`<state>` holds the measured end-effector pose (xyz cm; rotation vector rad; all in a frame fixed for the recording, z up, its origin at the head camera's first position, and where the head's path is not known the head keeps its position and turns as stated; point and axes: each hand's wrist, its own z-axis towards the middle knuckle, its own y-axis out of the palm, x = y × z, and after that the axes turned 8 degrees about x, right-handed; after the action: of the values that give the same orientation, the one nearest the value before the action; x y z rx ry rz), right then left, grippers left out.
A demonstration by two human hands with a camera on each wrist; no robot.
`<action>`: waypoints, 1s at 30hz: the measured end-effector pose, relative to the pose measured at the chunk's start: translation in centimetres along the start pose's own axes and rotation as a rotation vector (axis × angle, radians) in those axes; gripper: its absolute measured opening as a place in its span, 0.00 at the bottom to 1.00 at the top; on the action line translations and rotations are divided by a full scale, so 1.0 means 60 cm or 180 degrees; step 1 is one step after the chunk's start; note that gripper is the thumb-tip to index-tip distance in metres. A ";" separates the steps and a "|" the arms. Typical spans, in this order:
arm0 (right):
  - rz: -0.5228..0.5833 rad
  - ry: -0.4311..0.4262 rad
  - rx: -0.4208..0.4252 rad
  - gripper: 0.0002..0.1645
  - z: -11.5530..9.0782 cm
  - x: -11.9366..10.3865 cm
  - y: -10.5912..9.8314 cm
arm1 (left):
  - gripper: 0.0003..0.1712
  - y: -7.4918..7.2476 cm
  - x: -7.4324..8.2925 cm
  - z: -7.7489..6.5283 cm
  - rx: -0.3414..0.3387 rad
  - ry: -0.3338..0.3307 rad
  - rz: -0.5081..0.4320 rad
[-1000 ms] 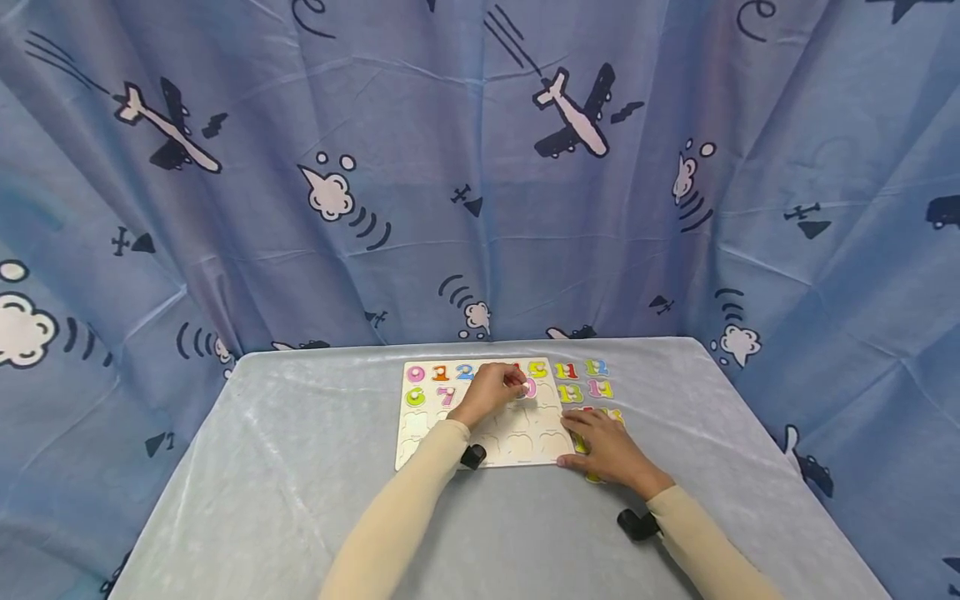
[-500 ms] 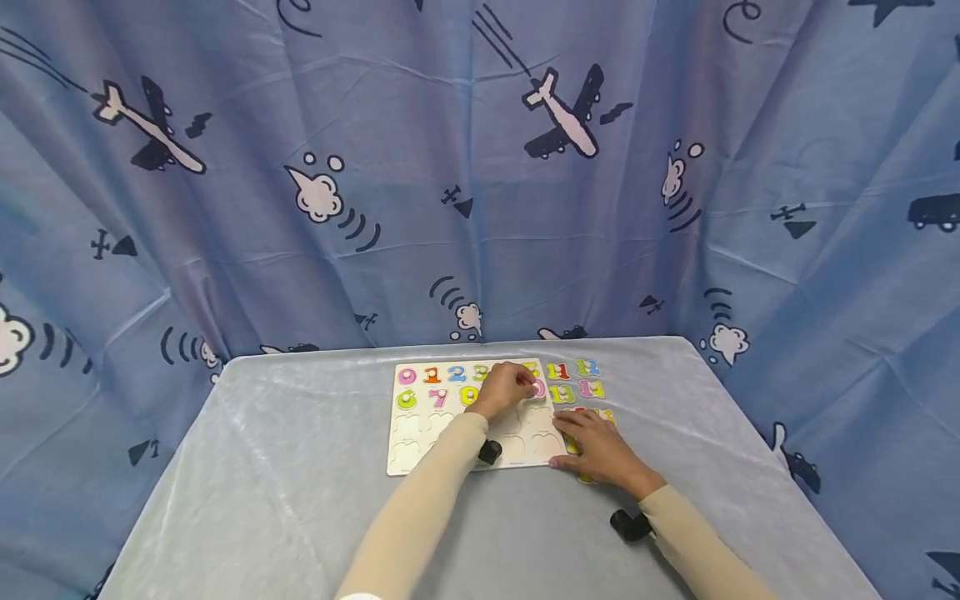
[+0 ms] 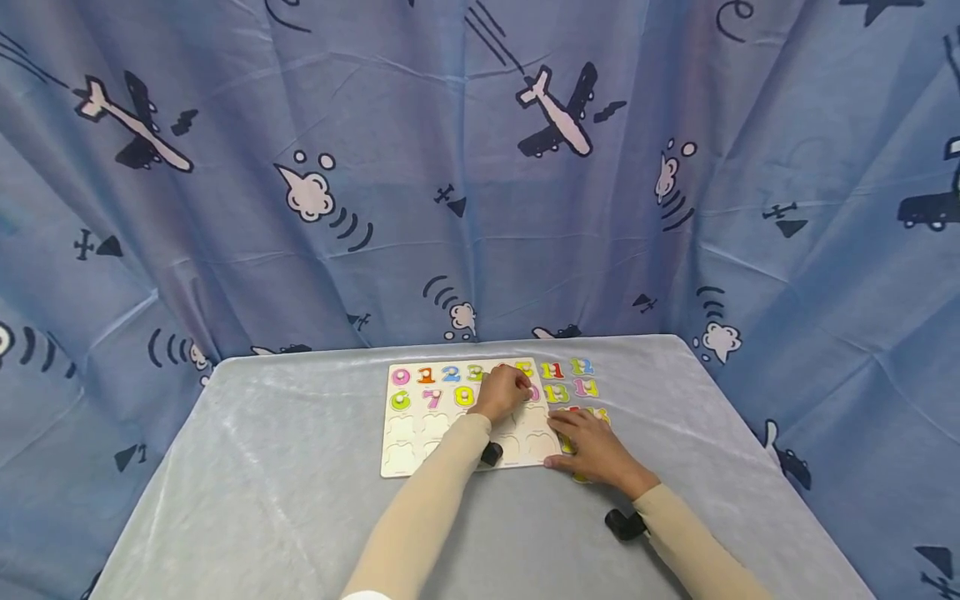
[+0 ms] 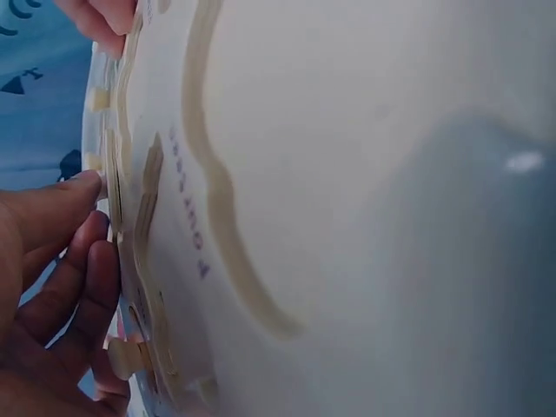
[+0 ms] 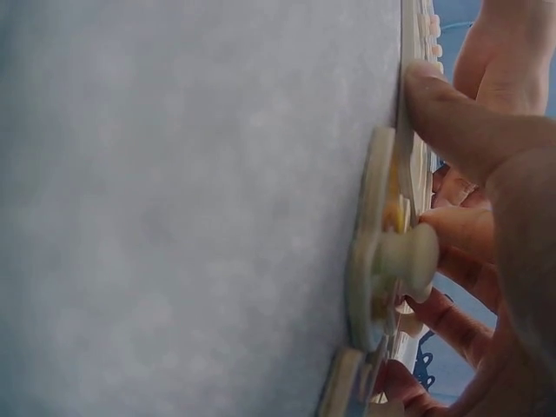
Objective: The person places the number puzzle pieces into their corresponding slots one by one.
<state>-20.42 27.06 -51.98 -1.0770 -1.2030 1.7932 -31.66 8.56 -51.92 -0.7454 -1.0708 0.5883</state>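
Note:
In the head view my left hand [image 3: 504, 393] reaches over a white number puzzle board [image 3: 420, 462]. Its thumb and fingers pinch a pink number piece [image 3: 534, 393] at the right end of the second row. The left wrist view shows the thumb [image 4: 65, 204] right at a small knob, close over the board. My right hand [image 3: 596, 446] rests with spread fingers along the board's right edge, its thumb [image 5: 443, 100] on the near corner. Several loose number pieces lie partly hidden under this hand, one with a pale knob [image 5: 413, 261].
Upper slots hold knobbed numbers, among them a pink 0 [image 3: 401, 377], a pink 7 [image 3: 432, 399] and a yellow 8 [image 3: 464, 396]. Right of the board lie a red 11 [image 3: 552, 371], a blue 12 [image 3: 582, 367] and others. A patterned blue curtain [image 3: 360, 208] hangs behind the table [image 3: 262, 467].
The left hand has shifted right across the board, uncovering the green 3 and yellow 8, and the pink piece sits slightly lower at its slot. The right hand stays at the edge. The head view has turned slightly.

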 end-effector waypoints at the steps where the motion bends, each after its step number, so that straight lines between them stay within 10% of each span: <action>1: 0.0000 -0.0004 0.0009 0.47 0.000 0.000 0.000 | 0.02 -0.001 0.000 0.000 -0.0001 -0.0005 -0.0002; 11: -0.0007 0.0025 -0.0042 0.47 0.000 -0.003 -0.001 | 0.08 -0.027 -0.004 -0.010 -0.0268 0.0152 -0.0157; 21: -0.0073 0.0011 -0.0079 0.47 0.004 0.000 0.000 | 0.12 -0.077 -0.044 -0.042 -0.0089 0.0039 -0.0676; 30: -0.0057 -0.0014 -0.0055 0.46 0.005 0.002 0.003 | 0.13 -0.153 -0.086 -0.095 0.0126 0.0218 -0.0443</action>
<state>-20.73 27.00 -52.11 -1.0694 -1.2291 1.7754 -27.65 -2.40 -49.28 -0.6465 -1.0356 0.4608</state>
